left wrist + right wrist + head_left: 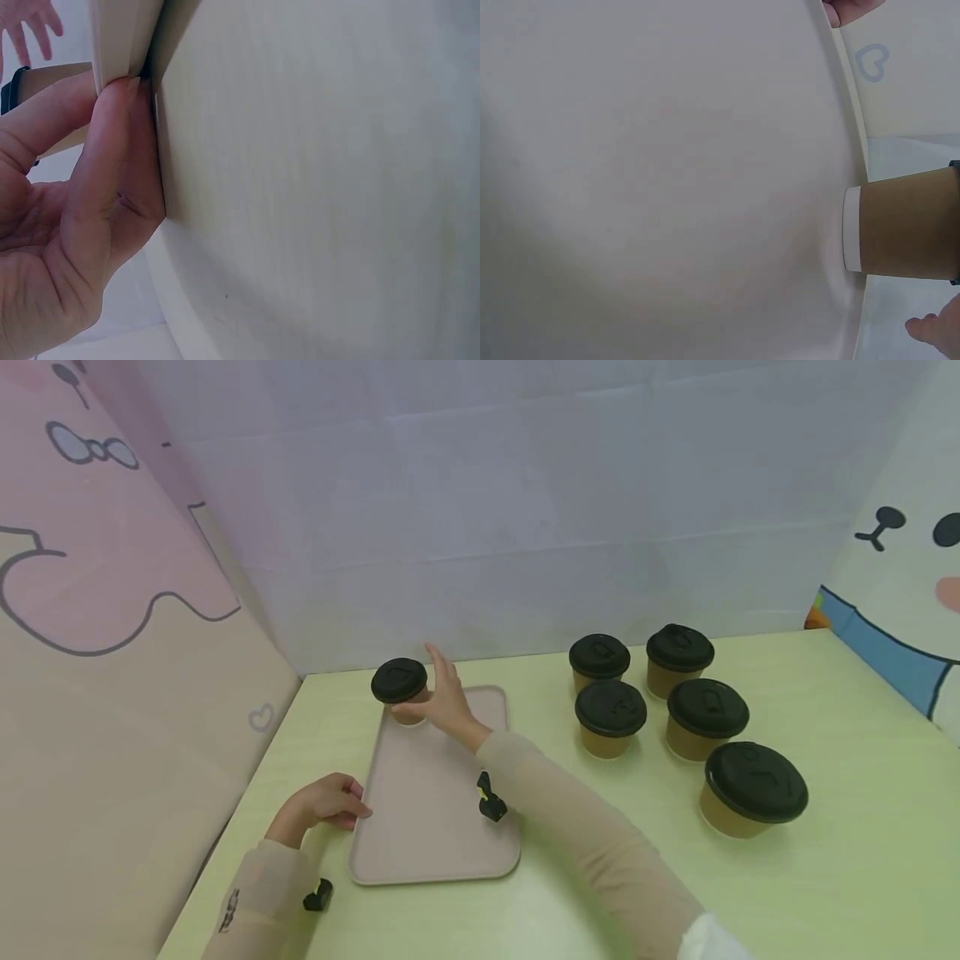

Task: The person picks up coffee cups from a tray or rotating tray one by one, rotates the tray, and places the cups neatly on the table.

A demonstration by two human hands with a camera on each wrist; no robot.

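A brown paper cup (408, 714) with a black lid stands upright at the far left corner of a beige rectangular tray (427, 810). My right hand (442, 697) is beside this cup, fingers straight and spread, thumb toward the cup. In the right wrist view the cup (907, 225) has its white base on the tray by the rim, and a fingertip (922, 328) shows a little apart from it. My left hand (326, 802) grips the tray's left edge. Up close, the left thumb and fingers pinch the tray rim (124, 37) just above the table.
Several more lidded cups stand to the right of the tray, the nearest cup (753, 789) at the front. A white cloth wall (510, 527) closes the back of the pale table (862, 877). Printed panels stand at both sides. Small black pieces (491, 797) show by the sleeves.
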